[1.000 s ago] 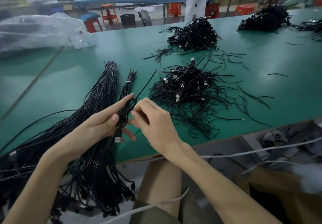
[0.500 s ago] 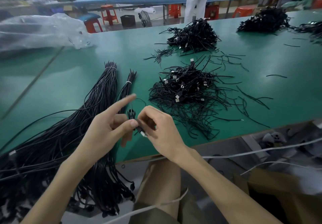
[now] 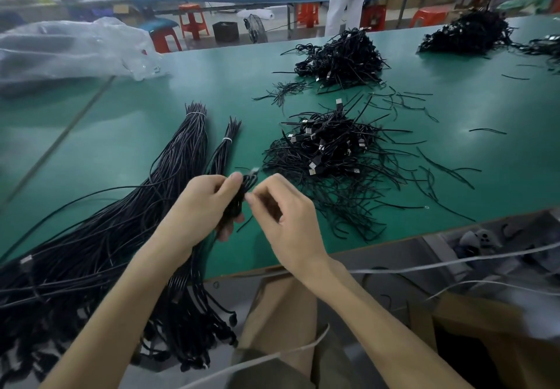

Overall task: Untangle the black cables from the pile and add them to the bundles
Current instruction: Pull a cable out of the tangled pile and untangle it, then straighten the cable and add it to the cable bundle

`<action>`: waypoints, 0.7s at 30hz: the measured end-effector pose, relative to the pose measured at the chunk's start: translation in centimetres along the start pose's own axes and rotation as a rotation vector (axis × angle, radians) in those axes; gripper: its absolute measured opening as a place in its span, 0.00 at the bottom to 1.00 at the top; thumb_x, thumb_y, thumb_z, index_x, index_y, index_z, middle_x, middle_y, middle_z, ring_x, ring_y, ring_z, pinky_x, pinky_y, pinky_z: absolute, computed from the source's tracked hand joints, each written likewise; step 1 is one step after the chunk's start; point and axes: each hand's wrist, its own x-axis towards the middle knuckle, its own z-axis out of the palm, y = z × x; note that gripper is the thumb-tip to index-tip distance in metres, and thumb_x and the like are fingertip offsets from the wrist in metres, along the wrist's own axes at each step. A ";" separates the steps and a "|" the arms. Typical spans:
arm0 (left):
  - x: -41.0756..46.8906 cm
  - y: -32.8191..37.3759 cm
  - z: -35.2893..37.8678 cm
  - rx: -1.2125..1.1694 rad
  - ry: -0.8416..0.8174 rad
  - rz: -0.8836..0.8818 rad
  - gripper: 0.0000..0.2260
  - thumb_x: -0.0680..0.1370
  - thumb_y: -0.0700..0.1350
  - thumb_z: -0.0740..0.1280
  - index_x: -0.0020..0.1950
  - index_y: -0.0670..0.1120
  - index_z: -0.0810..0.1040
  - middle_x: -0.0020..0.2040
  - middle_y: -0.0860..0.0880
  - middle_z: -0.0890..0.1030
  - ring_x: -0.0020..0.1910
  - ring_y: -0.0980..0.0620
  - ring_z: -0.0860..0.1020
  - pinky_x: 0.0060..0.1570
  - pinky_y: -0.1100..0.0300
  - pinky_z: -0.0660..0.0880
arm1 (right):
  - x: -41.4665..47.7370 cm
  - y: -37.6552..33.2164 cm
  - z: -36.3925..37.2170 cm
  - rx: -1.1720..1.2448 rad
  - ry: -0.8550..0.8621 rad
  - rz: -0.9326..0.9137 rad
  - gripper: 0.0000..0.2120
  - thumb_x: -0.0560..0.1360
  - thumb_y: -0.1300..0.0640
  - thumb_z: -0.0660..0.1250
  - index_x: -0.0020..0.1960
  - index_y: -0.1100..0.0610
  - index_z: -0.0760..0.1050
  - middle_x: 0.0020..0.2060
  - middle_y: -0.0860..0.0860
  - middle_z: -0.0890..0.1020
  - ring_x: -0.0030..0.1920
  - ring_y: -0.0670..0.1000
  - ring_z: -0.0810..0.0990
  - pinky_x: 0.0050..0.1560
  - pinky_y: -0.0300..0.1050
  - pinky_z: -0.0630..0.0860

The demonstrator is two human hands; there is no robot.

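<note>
Two tied bundles of long black cables lie at the left of the frame on the green table top: a thick bundle and, just beside it on the right, a thin bundle, each bound with a white tie near its far end. That much of the sorting reads as done. Much is left: a tangled pile of black cables with silver plugs sits at centre frame, with a second heap at upper centre and a third heap at upper right. Your left hand curls round a small clump of black cables. Your right hand meets it from the right, thumb and forefinger pinching at the clump's edge, though blur hides which strand. The clump stands roughly upright between both hands, over the near part of the thin bundle and just left of the central pile. You appear mid-untangle, the clump not yet laid onto a bundle.
</note>
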 end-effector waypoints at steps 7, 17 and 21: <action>-1.3 -1.8 -2.2 -0.223 -0.386 0.171 0.15 0.84 0.31 0.59 0.69 0.41 0.76 0.43 0.40 0.82 0.39 0.40 0.82 0.42 0.55 0.78 | -0.6 1.2 -1.3 -0.248 -0.089 -0.135 0.07 0.82 0.65 0.67 0.44 0.65 0.74 0.39 0.54 0.75 0.36 0.50 0.69 0.40 0.39 0.64; -0.6 -2.1 -0.8 0.195 -0.077 0.310 0.17 0.73 0.58 0.68 0.47 0.45 0.83 0.45 0.48 0.77 0.43 0.52 0.77 0.43 0.62 0.73 | -1.0 0.3 -1.1 -0.210 -0.091 -0.140 0.07 0.81 0.65 0.67 0.44 0.64 0.75 0.38 0.53 0.75 0.37 0.46 0.66 0.39 0.38 0.64; -0.8 -2.0 -0.4 0.166 -0.072 0.332 0.17 0.79 0.60 0.59 0.44 0.47 0.76 0.37 0.47 0.77 0.35 0.47 0.75 0.38 0.55 0.73 | -0.4 0.1 -0.9 -0.324 -0.050 -0.303 0.09 0.82 0.64 0.67 0.43 0.64 0.75 0.37 0.55 0.75 0.36 0.54 0.73 0.40 0.47 0.74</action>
